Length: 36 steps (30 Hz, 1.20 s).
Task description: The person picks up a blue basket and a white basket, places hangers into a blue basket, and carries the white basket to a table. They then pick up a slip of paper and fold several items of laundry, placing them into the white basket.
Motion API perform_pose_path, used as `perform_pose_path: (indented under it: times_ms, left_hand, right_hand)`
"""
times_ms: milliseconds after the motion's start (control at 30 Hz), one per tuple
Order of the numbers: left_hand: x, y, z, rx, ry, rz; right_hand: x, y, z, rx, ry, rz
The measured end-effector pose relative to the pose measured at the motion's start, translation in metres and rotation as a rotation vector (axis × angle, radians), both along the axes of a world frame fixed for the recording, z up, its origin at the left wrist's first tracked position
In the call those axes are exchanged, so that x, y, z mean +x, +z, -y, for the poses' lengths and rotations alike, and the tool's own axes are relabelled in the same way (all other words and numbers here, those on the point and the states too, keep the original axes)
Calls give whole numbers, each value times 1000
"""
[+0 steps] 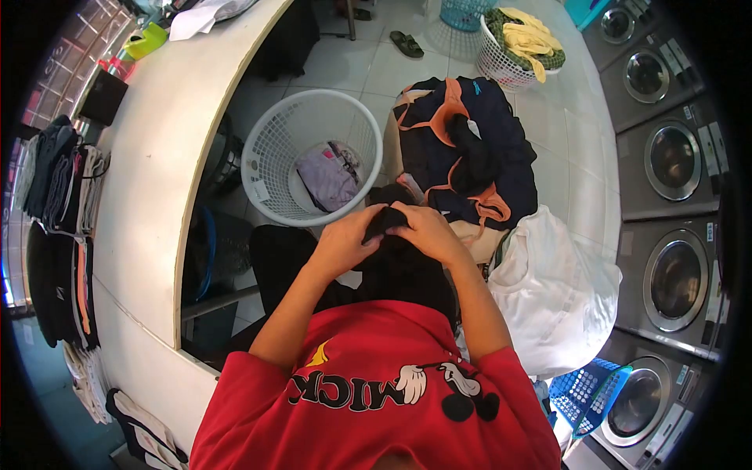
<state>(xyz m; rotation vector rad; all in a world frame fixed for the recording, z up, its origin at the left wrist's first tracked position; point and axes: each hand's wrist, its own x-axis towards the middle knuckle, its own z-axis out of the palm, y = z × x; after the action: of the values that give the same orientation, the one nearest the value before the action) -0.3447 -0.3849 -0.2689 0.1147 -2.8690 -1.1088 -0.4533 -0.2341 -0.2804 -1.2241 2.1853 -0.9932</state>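
While both hands, left point(341, 241) and right point(429, 232), pinch a small dark garment point(385, 221), perhaps a sock, above the lap, sorting only begun: white basket point(270, 149) nearly empty, dark clothes pile point(462, 153) and white bag point(552, 290) waiting.

I see a laundromat: washing machines point(674, 160) line one wall, laundry baskets point(270, 149) stand about, folded clothes point(59, 184) stacked.
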Motion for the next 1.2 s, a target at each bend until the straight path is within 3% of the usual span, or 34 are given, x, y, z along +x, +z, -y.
perform_pose_path:
  times_ms: [100, 200, 267, 433, 467, 567, 600, 733, 767, 833, 867, 900, 933, 967, 1033, 1100, 1167, 1200]
  left_hand:
    - [6, -8, 6, 112, -20, 137]
    - [5, -5, 0, 290, 21, 57]
    - [-2, 1, -6, 232, 40, 65]
    - [-5, -5, 2, 191, 124, 254]
    - [-4, -8, 5, 292, 142, 229]
    - [0, -11, 6, 443, 157, 225]
    - [1, -14, 7, 603, 227, 175]
    - [2, -35, 5, 998, 379, 52]
    - [1, -38, 5, 994, 377, 45]
    - [0, -42, 3, 1041, 476, 71]
    - [0, -39, 2, 1040, 475, 69]
    - [-1, -35, 2, 865, 447, 77]
    - [-1, -30, 2, 691, 418, 84]
    - [-2, -19, 0, 691, 417, 84]
    - [-4, 1, -5, 169, 391, 144]
    - [-3, -2, -4, 96, 353, 128]
    - [-3, -3, -4, 23, 317, 113]
    - [-3, -2, -5, 14, 364, 136]
  right_hand:
    - [2, -4, -6, 9, 0, 19]
    - [6, -8, -5, 66, 29, 36]
    - [7, -11, 1, -110, 56, -74]
    - [-1, 4, 1, -47, 24, 74]
    - [-2, 6, -2, 3, -14, 164]
    - [-10, -3, -12, -44, 9, 111]
    - [-9, 3, -15, -75, -65, 409]
    - [-2, -25, -28, -371, -102, 632]
    - [3, -25, -28, -376, -98, 628]
    - [12, -29, -29, -429, -210, 882]
    - [16, -36, -27, -487, -254, 806]
    - [19, -39, -29, -488, -255, 805]
    - [21, -43, -31, -513, -284, 895]
    - [22, -43, -30, -536, -313, 986]
    - [20, -31, -24, -461, -343, 1002]
    - [19, -29, -18, -386, -374, 1017]
    - [20, -28, -11, -439, -376, 613]
    - [23, -22, -11, -437, -378, 616]
